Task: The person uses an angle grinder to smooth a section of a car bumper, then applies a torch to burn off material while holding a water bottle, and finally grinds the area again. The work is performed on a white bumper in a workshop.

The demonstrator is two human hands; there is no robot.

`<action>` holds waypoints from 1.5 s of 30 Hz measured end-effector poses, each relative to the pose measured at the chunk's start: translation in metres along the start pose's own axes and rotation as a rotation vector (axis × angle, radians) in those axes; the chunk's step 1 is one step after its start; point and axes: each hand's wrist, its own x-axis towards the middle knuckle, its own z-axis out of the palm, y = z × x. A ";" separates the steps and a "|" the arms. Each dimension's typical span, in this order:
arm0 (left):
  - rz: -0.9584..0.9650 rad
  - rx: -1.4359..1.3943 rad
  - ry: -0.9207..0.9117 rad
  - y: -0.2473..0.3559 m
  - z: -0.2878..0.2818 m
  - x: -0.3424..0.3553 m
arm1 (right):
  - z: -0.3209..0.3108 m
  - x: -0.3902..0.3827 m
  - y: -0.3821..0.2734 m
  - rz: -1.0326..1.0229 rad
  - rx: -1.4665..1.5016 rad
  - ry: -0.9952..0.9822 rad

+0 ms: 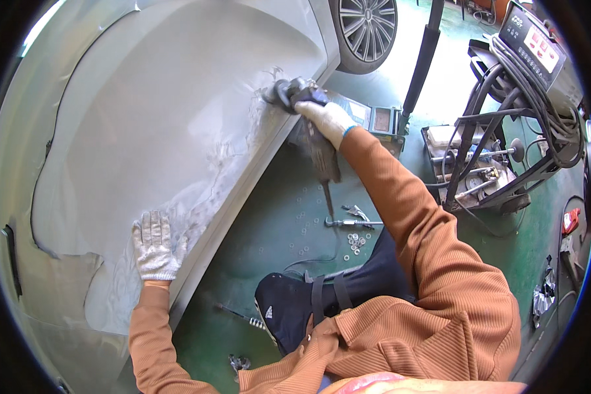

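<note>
A large light-grey car door panel [144,118] fills the left side, with scuffed, bare patches along its lower edge. My right hand [325,120], in a white knit glove, is closed around the head end of a dark angle grinder [322,157]. The grinder's round disc end lies at the scuffed area near the panel's lower far corner; whether it is spinning cannot be told. Its body and cord hang down toward the floor. My left hand [155,249], in a dusty white glove, rests flat on the nearer end of the panel, fingers stretched out.
A car wheel [368,29] stands beyond the panel. At right, a wheeled cart carries a boxy machine [538,56] with coiled black cables [505,72]. A slide-hammer-like rod [354,222] and several washers [356,243] lie on the green floor by my leg. A black post [421,62] rises behind.
</note>
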 end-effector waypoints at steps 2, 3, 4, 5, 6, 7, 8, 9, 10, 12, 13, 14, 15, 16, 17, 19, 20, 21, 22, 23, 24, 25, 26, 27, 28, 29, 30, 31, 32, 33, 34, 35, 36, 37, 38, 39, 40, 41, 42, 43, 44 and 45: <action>-0.014 -0.019 -0.031 0.000 -0.004 -0.001 | -0.004 -0.001 0.003 0.080 0.033 0.028; -0.024 -0.020 -0.054 -0.001 -0.007 -0.005 | 0.000 -0.013 -0.001 0.091 0.038 -0.014; -0.033 -0.021 -0.077 0.000 -0.008 -0.008 | 0.003 -0.020 -0.004 0.102 0.043 -0.056; -0.039 -0.016 -0.073 0.001 -0.007 -0.007 | 0.004 -0.011 -0.010 0.080 0.032 -0.128; -0.031 -0.018 -0.065 0.004 -0.007 0.000 | -0.001 -0.002 -0.014 0.023 0.064 -0.106; -0.033 -0.007 -0.060 0.003 -0.009 0.003 | 0.002 0.001 -0.022 0.044 0.099 -0.037; -0.028 -0.002 -0.052 0.002 -0.009 0.001 | 0.004 0.002 -0.030 0.065 0.133 0.031; -0.023 0.001 -0.038 0.002 -0.007 0.001 | -0.001 0.008 -0.026 0.038 0.166 0.027; -0.028 0.006 -0.030 0.001 -0.006 -0.002 | -0.001 0.006 -0.022 0.047 0.172 -0.009; -0.034 -0.005 -0.051 -0.001 -0.008 -0.006 | -0.002 -0.008 -0.009 0.074 0.180 -0.074; -0.035 -0.014 -0.063 0.000 -0.008 -0.006 | 0.000 -0.012 -0.014 0.100 0.240 -0.096; -0.037 -0.025 -0.055 0.001 -0.008 -0.006 | -0.002 -0.001 -0.014 0.092 0.198 -0.082; -0.034 -0.033 -0.045 0.001 -0.008 -0.002 | -0.003 0.006 -0.025 0.075 0.197 -0.079; -0.031 -0.039 -0.036 0.000 -0.009 0.001 | -0.003 0.014 -0.036 0.058 0.199 -0.078; -0.009 -0.050 0.008 0.001 -0.010 0.004 | -0.003 0.021 -0.043 0.023 0.211 -0.059; -0.025 -0.040 -0.002 0.002 -0.011 0.003 | 0.001 0.027 -0.049 0.062 0.156 -0.017; -0.033 -0.035 -0.006 0.002 -0.011 0.003 | 0.002 0.021 -0.042 0.062 0.132 -0.043; -0.033 -0.034 0.002 0.001 -0.008 -0.001 | 0.009 0.007 -0.041 -0.005 0.009 -0.073; -0.026 -0.027 0.004 -0.001 -0.010 -0.005 | 0.023 -0.011 -0.042 0.010 -0.106 -0.082; -0.021 -0.019 0.005 -0.002 -0.011 -0.008 | 0.030 -0.012 -0.044 -0.045 -0.169 -0.141; -0.028 -0.028 0.004 -0.001 -0.011 -0.007 | 0.032 -0.013 -0.045 -0.102 -0.233 -0.192; -0.031 -0.036 0.003 0.000 -0.010 -0.002 | 0.029 -0.004 -0.047 -0.141 -0.254 -0.182; -0.034 -0.045 0.002 0.001 -0.010 0.002 | 0.026 0.006 -0.049 -0.180 -0.275 -0.171; -0.029 -0.037 0.013 0.002 -0.008 0.004 | 0.026 0.007 -0.050 -0.145 -0.205 -0.093; -0.028 -0.041 0.004 0.002 -0.007 0.003 | 0.026 0.002 -0.049 -0.054 -0.153 -0.027; -0.027 -0.046 -0.004 0.002 -0.007 0.002 | 0.022 0.002 -0.042 -0.116 -0.263 -0.057; -0.022 -0.053 -0.006 0.003 -0.005 0.002 | 0.017 0.001 -0.037 -0.180 -0.373 -0.082; -0.023 -0.043 -0.018 0.001 -0.008 -0.002 | 0.025 -0.015 -0.042 -0.244 -0.568 -0.123; -0.034 -0.039 -0.034 -0.001 -0.010 -0.007 | 0.035 -0.027 -0.043 -0.245 -0.631 -0.166; -0.036 -0.038 -0.040 -0.001 -0.010 -0.005 | 0.038 -0.028 -0.042 -0.198 -0.601 -0.197; -0.039 -0.037 -0.046 -0.001 -0.010 -0.004 | 0.039 -0.028 -0.041 -0.151 -0.572 -0.229; -0.032 -0.036 -0.029 0.000 -0.010 -0.001 | 0.036 -0.020 -0.034 -0.173 -0.507 -0.179; -0.027 -0.037 -0.008 0.002 -0.008 0.003 | 0.037 -0.014 -0.028 -0.196 -0.445 -0.126; -0.022 -0.039 0.013 0.003 -0.008 0.006 | 0.035 -0.013 -0.019 -0.296 -0.345 -0.094; -0.025 -0.038 -0.003 0.004 -0.010 0.007 | 0.028 -0.014 -0.012 -0.291 -0.459 -0.095; -0.036 -0.032 -0.032 0.003 -0.013 0.001 | 0.031 -0.024 -0.008 -0.281 -0.569 -0.112; -0.051 -0.027 -0.050 0.003 -0.015 0.000 | 0.032 -0.034 -0.006 -0.281 -0.685 -0.124; -0.052 -0.023 -0.040 0.003 -0.013 -0.002 | 0.038 -0.039 -0.001 -0.148 -0.640 -0.227; -0.044 -0.021 -0.032 0.001 -0.013 -0.002 | 0.043 -0.046 0.003 -0.241 -0.621 -0.221; -0.036 -0.018 -0.025 0.000 -0.013 -0.002 | 0.046 -0.046 0.005 -0.291 -0.582 -0.210; -0.038 -0.012 -0.030 0.002 -0.013 -0.002 | 0.047 -0.044 0.007 -0.340 -0.543 -0.200; -0.043 -0.006 -0.028 0.006 -0.016 0.003 | 0.046 -0.039 0.008 -0.298 -0.603 -0.093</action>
